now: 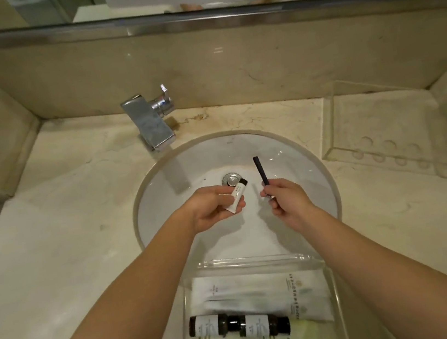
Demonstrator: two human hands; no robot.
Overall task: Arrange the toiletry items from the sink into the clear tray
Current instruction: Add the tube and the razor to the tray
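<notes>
A chrome tap (pixel 149 122) is mounted on the pale marble counter (pixel 60 221) at the left rear of the round white sink (pixel 302 164), its spout reaching over the rim. The metal drain plug (pixel 229 179) is seen at the bottom of the bowl, just beyond the fingertips of the left hand.

The left hand (pixel 213 209) is held over the bowl, fingers curled, and a small white tube (pixel 238 196) with a black cap is pinched between thumb and fingers, cap pointing away from the body and tilted to the right. To its right, apart from it, the right hand (pixel 287 200) is closed around the lower end of a thin dark stick (pixel 261 171), possibly a comb or a toothbrush handle; which cannot be told. The stick is held nearly upright, leaning slightly left, above the bowl.

At the near edge of the sink, between the two forearms, a clear tray (pixel 258 260) is set, partly overhanging the bowl. White paper-wrapped packets (pixel 259 288) are laid across its far part. In front of these, two small dark bottles (pixel 238 325) with white labels are laid on their sides, end to end, touching. Pale striped sachets and two small white rounded items are seen at the bottom, cut off by the frame.

At the far right of the counter, against the wall, a second clear tray (pixel 383 129) with round dimples is seen, well apart from the hands.
</notes>
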